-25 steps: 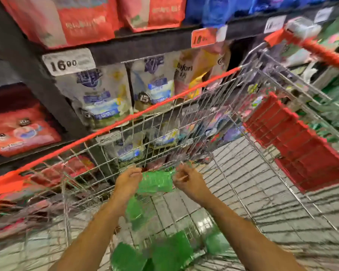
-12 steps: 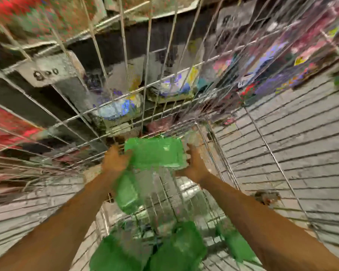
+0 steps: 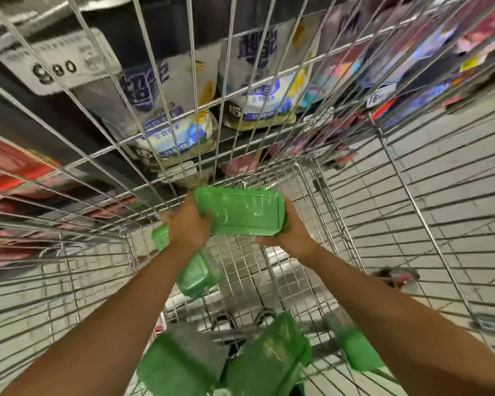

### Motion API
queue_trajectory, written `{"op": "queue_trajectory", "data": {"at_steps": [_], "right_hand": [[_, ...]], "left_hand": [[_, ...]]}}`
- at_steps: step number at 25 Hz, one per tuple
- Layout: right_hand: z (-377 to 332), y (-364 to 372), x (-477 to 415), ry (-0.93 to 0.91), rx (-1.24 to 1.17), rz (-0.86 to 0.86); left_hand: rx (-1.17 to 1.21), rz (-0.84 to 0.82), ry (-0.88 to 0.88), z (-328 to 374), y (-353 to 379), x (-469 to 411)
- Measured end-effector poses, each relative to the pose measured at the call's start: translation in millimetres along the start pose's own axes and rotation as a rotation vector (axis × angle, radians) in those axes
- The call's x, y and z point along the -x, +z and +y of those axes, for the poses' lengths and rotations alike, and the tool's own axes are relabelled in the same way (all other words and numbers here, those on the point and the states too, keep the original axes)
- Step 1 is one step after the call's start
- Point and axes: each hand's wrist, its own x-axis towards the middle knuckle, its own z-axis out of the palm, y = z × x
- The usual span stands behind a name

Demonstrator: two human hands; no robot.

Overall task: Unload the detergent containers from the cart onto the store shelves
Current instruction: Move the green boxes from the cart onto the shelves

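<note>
While gripping green detergent pack [image 3: 240,211] at opposite ends with left hand [image 3: 187,227] and right hand [image 3: 290,232], holding it above far end of cart [image 3: 257,270]. Not yet shelved. Still to unload, seemingly: at least four green packs [image 3: 266,364], mostly toward near end.

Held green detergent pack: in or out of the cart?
In: left hand and right hand grip the green detergent pack between the cart walls.

A price tag [image 3: 59,62] (marked 980) is seen at upper left. Two white pouches [image 3: 177,115] are stood side by side to its right; red packs [image 3: 9,164] are seen lower left.
</note>
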Motion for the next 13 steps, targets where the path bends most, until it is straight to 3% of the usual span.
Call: {"op": "queue_trajectory", "data": {"at_steps": [6,9,13], "right_hand": [[-61,-27,49,0.036,-0.008,0.107],[-105,-40,80,-0.004,-0.067,0.104],[-159,-42,120,-0.072,-0.133,0.081]], "left_hand": [[0.775,-0.318,0.021,36,-50,21],[0.782,-0.426,0.125,59,-89,41],[0.757,-0.413,0.276,85,-131,79]]}}
